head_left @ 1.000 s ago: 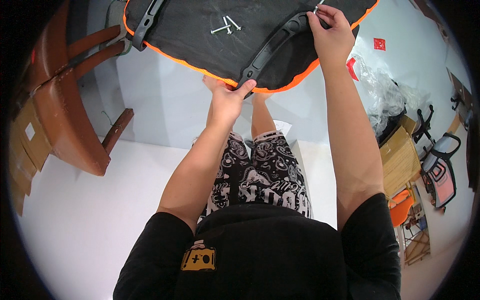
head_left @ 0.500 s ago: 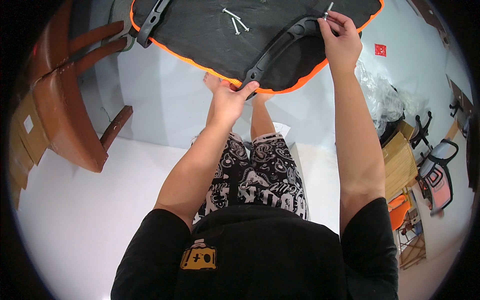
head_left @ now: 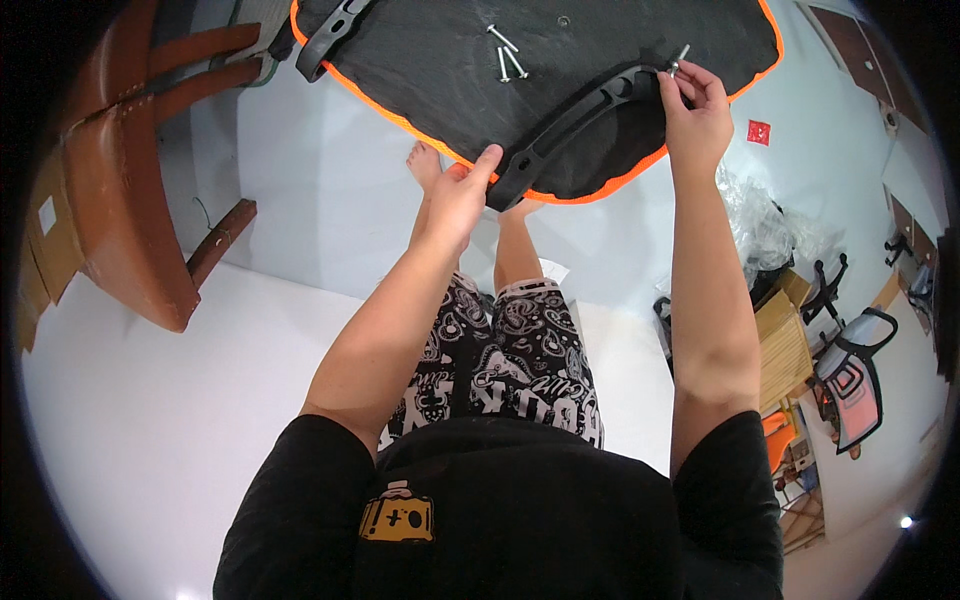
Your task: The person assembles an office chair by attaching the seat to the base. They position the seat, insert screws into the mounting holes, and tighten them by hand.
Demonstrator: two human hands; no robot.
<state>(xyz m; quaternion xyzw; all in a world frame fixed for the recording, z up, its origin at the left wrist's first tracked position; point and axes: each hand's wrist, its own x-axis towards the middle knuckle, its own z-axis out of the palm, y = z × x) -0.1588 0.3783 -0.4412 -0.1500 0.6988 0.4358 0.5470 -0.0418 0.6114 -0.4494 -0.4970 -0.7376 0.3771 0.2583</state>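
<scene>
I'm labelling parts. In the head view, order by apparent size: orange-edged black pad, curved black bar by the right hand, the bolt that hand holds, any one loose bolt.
1. Black pad
2. Curved bar
3. Unranked: held bolt and any loose bolt; fingers partly hide the former.

Single fisheye view from head, facing steeply down; shirt nearest, black pad beyond, at top.

Ten o'clock: pale grey floor. Nine to ten o'clock: brown furniture, flanked by cardboard at nine. Eight o'clock: white surface. Two to three o'clock: crumpled clear plastic. Three to four o'clock: black-framed chair back. Four o'clock: small bright light.
</scene>
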